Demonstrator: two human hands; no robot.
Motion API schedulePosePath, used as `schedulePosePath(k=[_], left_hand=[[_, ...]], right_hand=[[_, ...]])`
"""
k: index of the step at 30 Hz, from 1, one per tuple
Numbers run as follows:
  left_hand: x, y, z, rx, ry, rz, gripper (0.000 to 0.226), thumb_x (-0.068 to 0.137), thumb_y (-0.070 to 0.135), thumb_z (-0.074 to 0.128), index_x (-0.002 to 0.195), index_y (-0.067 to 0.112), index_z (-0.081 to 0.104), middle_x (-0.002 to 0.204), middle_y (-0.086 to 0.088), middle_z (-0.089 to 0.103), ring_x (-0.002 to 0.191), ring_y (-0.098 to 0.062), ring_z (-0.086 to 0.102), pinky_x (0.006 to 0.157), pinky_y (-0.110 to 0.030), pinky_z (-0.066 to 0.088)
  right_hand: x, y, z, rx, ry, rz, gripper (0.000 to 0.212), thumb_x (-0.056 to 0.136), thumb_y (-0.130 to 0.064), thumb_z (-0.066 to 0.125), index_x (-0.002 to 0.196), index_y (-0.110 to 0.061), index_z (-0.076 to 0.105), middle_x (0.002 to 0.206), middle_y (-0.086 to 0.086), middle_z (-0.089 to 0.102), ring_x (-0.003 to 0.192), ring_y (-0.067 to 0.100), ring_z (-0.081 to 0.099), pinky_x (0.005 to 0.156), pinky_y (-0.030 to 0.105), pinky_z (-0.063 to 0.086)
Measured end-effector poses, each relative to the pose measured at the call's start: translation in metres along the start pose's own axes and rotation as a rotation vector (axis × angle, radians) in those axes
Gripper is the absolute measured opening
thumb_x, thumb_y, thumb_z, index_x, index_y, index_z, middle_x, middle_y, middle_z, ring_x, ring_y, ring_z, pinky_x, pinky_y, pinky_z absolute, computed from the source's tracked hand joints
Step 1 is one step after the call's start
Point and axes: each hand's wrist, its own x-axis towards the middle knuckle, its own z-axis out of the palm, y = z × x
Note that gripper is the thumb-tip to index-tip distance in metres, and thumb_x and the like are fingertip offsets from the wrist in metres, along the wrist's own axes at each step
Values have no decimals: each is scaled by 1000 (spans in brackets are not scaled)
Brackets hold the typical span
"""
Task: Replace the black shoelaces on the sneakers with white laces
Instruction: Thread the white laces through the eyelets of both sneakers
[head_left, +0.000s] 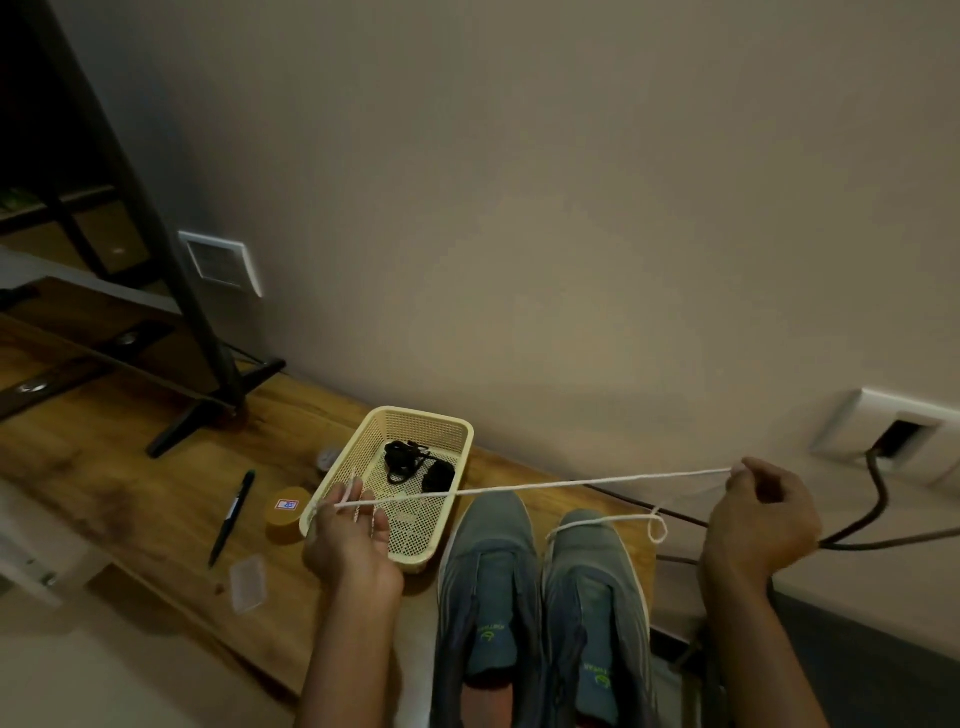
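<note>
Two grey-blue sneakers (540, 587) stand side by side on the wooden table, toes pointing away from me, with no laces in their eyelets. A white lace (545, 486) is stretched taut above their toes between my hands. My left hand (348, 535) pinches one end over the basket's near corner. My right hand (758, 525) pinches the other end at the right. A second strand of white lace (602, 522) lies across the right sneaker's toe and ends in a small loop. Black laces (413, 462) lie bundled inside a cream plastic basket (415, 561).
A black pen (231, 517), a round yellow tin (284, 512) and a small clear case (248, 582) lie left of the basket. A dark stand's foot (208, 410) stands at the back left. Dark cables (878, 514) run from a wall socket at the right.
</note>
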Motion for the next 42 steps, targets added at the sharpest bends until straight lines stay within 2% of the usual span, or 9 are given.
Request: schedulePosePath(k=[4, 9, 11, 16, 21, 26, 30, 36, 42], left_hand=[[3, -2, -2, 261, -36, 246, 21, 98, 22, 46, 109, 18, 63, 100, 0, 61, 81, -11, 57, 59, -19, 47], [5, -28, -4, 1107, -511, 922, 20, 93, 25, 54, 102, 15, 69, 92, -3, 59, 87, -23, 56, 65, -33, 48], [-2, -38, -4, 1224, -689, 906, 14, 91, 22, 58, 99, 18, 70, 81, 5, 55, 79, -18, 55, 65, -30, 46], [-14, -42, -2, 1283, -878, 853, 19, 82, 17, 71, 99, 23, 70, 75, 11, 62, 68, -4, 58, 63, -19, 48], [-17, -40, -2, 1212, -861, 683, 25, 73, 16, 79, 69, 23, 55, 55, 12, 53, 49, 2, 46, 48, -13, 36], [-19, -41, 1, 1135, -847, 579, 27, 81, 1, 68, 75, 27, 67, 76, 10, 69, 74, -2, 64, 65, -12, 49], [-23, -46, 3, 1104, -795, 625, 24, 80, 5, 71, 80, 27, 61, 79, 8, 69, 75, 0, 65, 63, -6, 44], [-18, -49, -1, 1189, -642, 646, 14, 87, 15, 65, 87, 28, 58, 85, 6, 66, 82, -11, 62, 65, -21, 46], [-21, -70, -15, 1921, -642, 694, 23, 95, 41, 48, 101, 26, 64, 122, 6, 49, 118, -18, 38, 100, -37, 27]], right_hand=[[3, 1, 1, 27, -153, -20, 17, 88, -1, 56, 103, -5, 63, 98, 12, 63, 95, 26, 62, 85, 34, 52], [-20, 5, 23, -291, -551, -393, 25, 84, 2, 60, 104, -10, 68, 127, 14, 54, 111, 33, 52, 99, 35, 36], [-35, 7, 29, -420, -680, -499, 32, 80, 0, 65, 108, -15, 68, 133, 11, 50, 112, 31, 49, 90, 25, 29], [-74, -9, 33, -158, -1380, -147, 32, 83, -1, 64, 101, -27, 65, 98, -11, 68, 84, -7, 60, 78, 13, 45], [-62, -6, 33, -104, -1293, -56, 13, 83, 4, 62, 84, -7, 70, 72, 1, 66, 57, -2, 59, 62, 15, 49], [-55, -6, 30, -88, -1158, -37, 22, 88, 7, 51, 82, -6, 67, 63, 1, 58, 44, 3, 51, 48, 17, 46], [-56, -7, 29, -316, -1319, -241, 11, 84, -4, 63, 84, -10, 73, 76, -5, 66, 64, -1, 56, 58, 9, 41], [-32, 2, 26, -381, -404, -470, 9, 90, -3, 53, 91, -2, 62, 88, 16, 64, 79, 31, 58, 65, 30, 34], [-46, 26, 31, -379, -958, -270, 27, 82, 9, 49, 87, -4, 72, 77, 6, 66, 55, 1, 53, 59, 15, 43]])
